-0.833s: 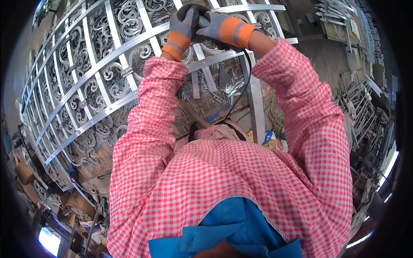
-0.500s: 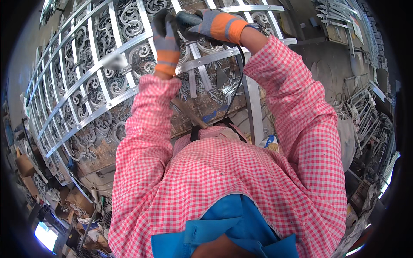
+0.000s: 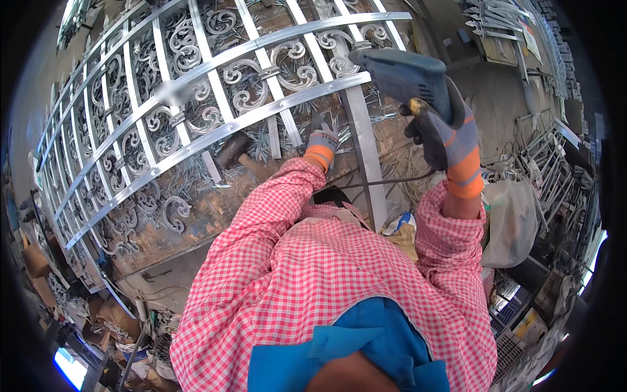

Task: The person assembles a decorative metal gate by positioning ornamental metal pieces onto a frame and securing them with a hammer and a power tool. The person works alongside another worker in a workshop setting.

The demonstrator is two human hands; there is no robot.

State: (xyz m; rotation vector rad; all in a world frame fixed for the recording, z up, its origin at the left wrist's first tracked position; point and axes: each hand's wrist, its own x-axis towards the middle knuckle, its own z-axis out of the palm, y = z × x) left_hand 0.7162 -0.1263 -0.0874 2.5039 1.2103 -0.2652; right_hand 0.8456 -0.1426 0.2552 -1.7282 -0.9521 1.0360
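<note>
My right hand point(image 3: 450, 140), in a grey and orange work glove, grips a dark blue corded power drill point(image 3: 408, 72) raised over the panel's right end. Its nose points left, close to the upper rail. On the bench at the panel's near edge, my gloved left hand point(image 3: 323, 140) reaches into loose thin metal pins point(image 3: 343, 134). Its fingers look stretched and slightly apart; their tips are partly lost among the pins. Before both hands lies a silver metal panel point(image 3: 261, 104) with curved rails, upright bars and scroll ornaments point(image 3: 245, 81).
A hammer point(image 3: 232, 151) lies left of my left hand on the worn wooden bench point(image 3: 189, 225). A flat metal bar point(image 3: 366, 157) juts toward me below the panel. The drill's cable point(image 3: 392, 181) crosses it. Spear-tipped metal pieces point(image 3: 496, 23) are stacked at far right.
My right hand has drawn the drill back and to the right, off the panel. My left hand has left the rail and come down to the pins, uncovering the hammer's head.
</note>
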